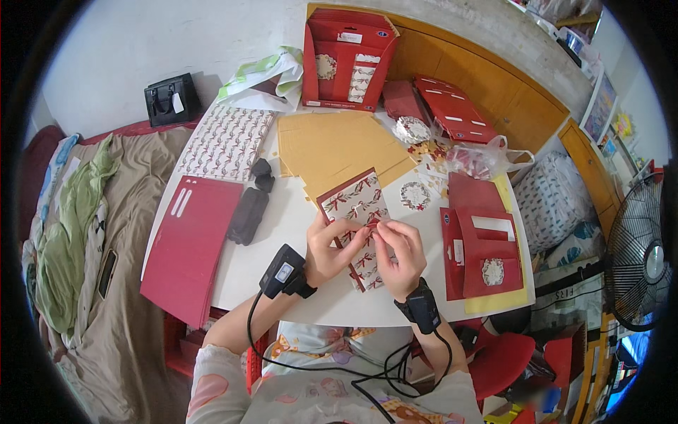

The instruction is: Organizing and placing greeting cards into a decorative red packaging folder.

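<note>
Both my hands meet over a card wallet (356, 201) printed with green garlands and red bows, with a dark red edge. My left hand (333, 246) pinches something small and red at the wallet's middle, perhaps a ribbon; its exact form is hidden by the fingers. The fingertips of my right hand (398, 252) close on the same red piece from the other side. The wallet lies tilted beneath the hands. A round wreath cut-out (415, 196) lies on the white table to the right of it. Each wrist wears a black strapped device with a cable.
Dark red card sheets (190, 244) and patterned sheets (228, 140) lie left, near a black wrapped object (248, 214). Brown card (339, 143) lies behind. A red display box (347, 63) stands at the back. Right are a plastic bag (479, 159), wreath stack (412, 130) and red folder (490, 254).
</note>
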### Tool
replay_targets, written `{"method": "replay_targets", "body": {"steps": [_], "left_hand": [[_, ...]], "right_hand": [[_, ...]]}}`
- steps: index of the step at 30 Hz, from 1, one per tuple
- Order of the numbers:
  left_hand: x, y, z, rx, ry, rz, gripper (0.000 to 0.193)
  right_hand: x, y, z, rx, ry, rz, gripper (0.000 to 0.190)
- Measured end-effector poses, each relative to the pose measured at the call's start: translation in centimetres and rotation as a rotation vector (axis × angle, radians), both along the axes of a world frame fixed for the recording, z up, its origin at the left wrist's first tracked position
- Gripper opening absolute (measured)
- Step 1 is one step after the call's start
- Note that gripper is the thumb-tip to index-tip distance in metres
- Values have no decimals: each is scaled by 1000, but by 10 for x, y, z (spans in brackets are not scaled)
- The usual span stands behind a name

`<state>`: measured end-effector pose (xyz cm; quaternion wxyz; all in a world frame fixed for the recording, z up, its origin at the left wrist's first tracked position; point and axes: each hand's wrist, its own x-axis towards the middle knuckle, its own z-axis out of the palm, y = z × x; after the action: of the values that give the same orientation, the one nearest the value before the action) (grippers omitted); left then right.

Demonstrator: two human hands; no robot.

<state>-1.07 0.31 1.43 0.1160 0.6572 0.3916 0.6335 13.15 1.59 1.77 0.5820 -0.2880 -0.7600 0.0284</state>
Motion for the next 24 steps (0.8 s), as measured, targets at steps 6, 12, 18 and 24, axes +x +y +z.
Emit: {"method": "replay_targets", "body": {"steps": [6, 12, 18, 24], "left_hand": [[-3, 0, -2, -60, 32, -32, 10], [-5, -2, 4, -85, 30, -102, 15], [-5, -2, 5, -135, 13, -126, 13], [-8, 0, 3, -117, 41, -172, 12]], "right_hand": [[4, 2, 8, -150, 39, 108, 19], [11, 7, 8, -394, 191, 349, 11], [21, 6, 6, -530, 212, 494, 12], [29, 9, 11, -548, 162, 547, 12]]}}
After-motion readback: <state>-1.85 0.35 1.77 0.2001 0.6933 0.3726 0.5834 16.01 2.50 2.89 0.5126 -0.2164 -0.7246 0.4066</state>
